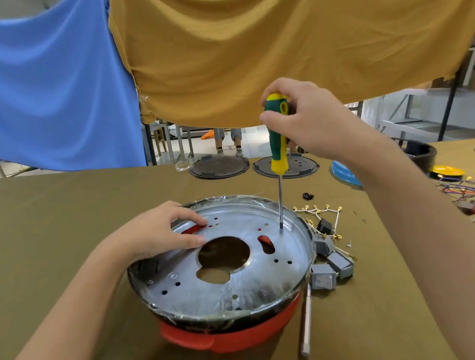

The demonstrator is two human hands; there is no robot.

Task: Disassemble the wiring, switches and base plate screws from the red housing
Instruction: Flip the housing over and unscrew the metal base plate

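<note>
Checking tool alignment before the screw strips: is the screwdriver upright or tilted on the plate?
Nearly upright: the screwdriver leans slightly, its tip on the base plate near the right rim, gripped by the right hand.

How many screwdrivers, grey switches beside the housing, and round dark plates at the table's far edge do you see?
Screwdrivers: 1, held upright in the right hand, screwdriver
Grey switches beside the red housing: about 4
Round dark plates: 2
Total: 7

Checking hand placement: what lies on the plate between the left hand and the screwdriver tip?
Head view: bare base plate with small holes and its large central cutout.
</note>
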